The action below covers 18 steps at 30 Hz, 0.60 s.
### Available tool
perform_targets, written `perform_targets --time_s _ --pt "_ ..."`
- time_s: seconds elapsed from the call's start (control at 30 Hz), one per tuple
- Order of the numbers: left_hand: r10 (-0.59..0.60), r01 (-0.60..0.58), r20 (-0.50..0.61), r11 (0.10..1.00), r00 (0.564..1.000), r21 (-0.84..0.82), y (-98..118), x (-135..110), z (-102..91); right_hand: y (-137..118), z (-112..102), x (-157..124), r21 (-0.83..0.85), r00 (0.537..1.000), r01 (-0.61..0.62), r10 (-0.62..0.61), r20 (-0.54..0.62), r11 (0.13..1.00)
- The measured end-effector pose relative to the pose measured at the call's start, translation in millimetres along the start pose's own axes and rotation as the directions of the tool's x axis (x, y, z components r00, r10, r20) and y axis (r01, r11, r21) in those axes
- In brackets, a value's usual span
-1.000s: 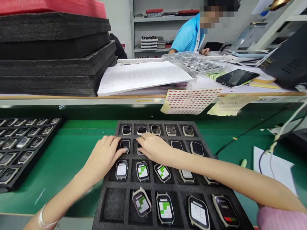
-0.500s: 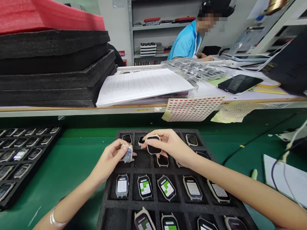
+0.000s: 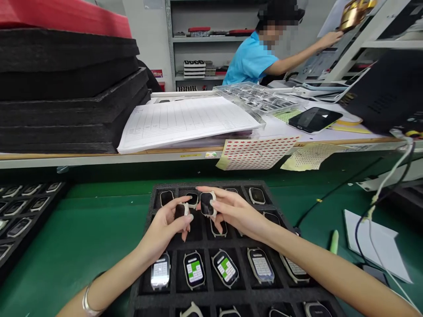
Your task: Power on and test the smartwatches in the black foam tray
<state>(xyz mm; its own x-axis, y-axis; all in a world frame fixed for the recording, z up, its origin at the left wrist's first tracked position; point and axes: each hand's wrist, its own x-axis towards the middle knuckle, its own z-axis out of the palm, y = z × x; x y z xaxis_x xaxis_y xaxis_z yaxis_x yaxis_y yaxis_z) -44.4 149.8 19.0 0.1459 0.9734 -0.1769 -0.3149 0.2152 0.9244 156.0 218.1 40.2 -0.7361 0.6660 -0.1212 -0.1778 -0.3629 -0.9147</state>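
Between the thumb and fingers of my left hand (image 3: 165,224) is a strapless smartwatch (image 3: 180,211) with a pale case and a dark screen. My right hand (image 3: 236,209) grips a second smartwatch (image 3: 207,204), its dark face turned toward me. Both hands hover close together over a black foam tray (image 3: 206,241) divided into compartments. More watch cases lie in it; one watch (image 3: 194,268) and its neighbour (image 3: 225,268) show green and white grids, while another watch (image 3: 261,265) shows a pale grid. My right hand and forearm hide part of the tray.
Another foam tray (image 3: 24,220) of watches lies at the left. Above stands a shelf with stacked black foam (image 3: 66,97), paper sheets (image 3: 188,119), a clear plastic tray (image 3: 261,97) and a phone (image 3: 313,119). Cables (image 3: 370,207) hang at the right. A co-worker in blue (image 3: 247,61) sits behind.
My left hand has moved right, nearer my right hand, and its watch has turned from showing a light face to a dark one. The co-worker's arm has reached up toward a gold-coloured object.
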Motion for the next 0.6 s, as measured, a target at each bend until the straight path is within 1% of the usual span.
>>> perform_targets --time_s 0.07,0.17,0.23,0.33,0.4,0.5,0.6 --pt "0.017 -0.018 0.004 0.995 1.0 0.098 -1 -3 0.2 1 -1 0 0.007 0.998 -0.012 0.012 0.061 1.0" --pt "0.062 -0.053 -0.033 0.971 0.998 0.231 -3 -6 -0.2 4 -2 -1 0.037 0.989 -0.067 0.062 0.134 0.997" --pt "0.096 -0.081 -0.037 0.953 0.995 0.291 -4 -7 -0.6 6 -2 -2 0.045 0.985 -0.088 0.08 0.151 0.995" --pt "0.159 -0.133 -0.043 0.921 0.986 0.367 -4 -9 0.1 10 -1 -2 0.046 0.986 -0.086 0.078 0.144 0.995" --pt "0.183 -0.146 -0.058 0.907 0.981 0.396 -4 -10 1.4 10 -1 -2 0.047 0.987 -0.082 0.074 0.144 0.996" --pt "0.171 -0.135 -0.055 0.906 0.984 0.401 -4 -10 3.0 10 -1 -2 0.049 0.985 -0.076 0.068 0.157 0.996" --pt "0.184 -0.147 -0.05 0.898 0.982 0.414 -5 -9 3.1 9 0 -3 0.033 0.985 -0.07 0.064 0.159 0.997"
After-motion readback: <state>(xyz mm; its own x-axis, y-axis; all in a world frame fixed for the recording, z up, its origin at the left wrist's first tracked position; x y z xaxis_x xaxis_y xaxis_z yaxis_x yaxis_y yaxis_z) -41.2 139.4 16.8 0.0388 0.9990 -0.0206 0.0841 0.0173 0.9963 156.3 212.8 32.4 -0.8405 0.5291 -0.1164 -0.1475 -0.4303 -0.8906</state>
